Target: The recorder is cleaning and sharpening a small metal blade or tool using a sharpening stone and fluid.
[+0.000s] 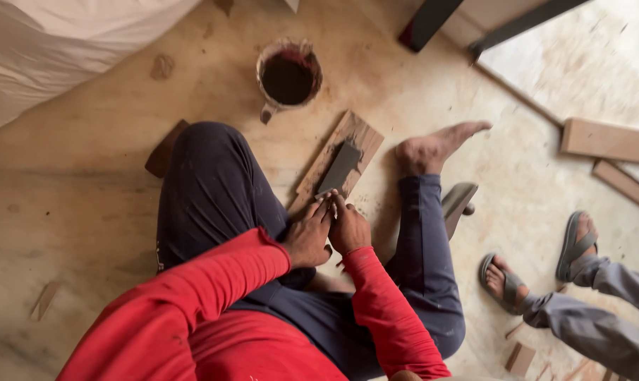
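A dark flat sharpening stone (338, 168) lies on a wooden board (341, 159) on the floor (87, 204), between the seated person's legs. Something small, hidden from view, is pressed at the stone's near end by the left hand (307, 236) and right hand (349, 229), fingertips bunched together. Even pressure and a steady angle would serve best. A stained pot (288, 76) stands beyond; another person's sandalled feet (538, 264) rest nearby.

The person wears a bright red long-sleeved top — its cuffs end at the wrists of the left hand (307, 236) and right hand (349, 229). Dark navy trousers, dusty in places, cover both legs; the foot at two o'clock is bare.
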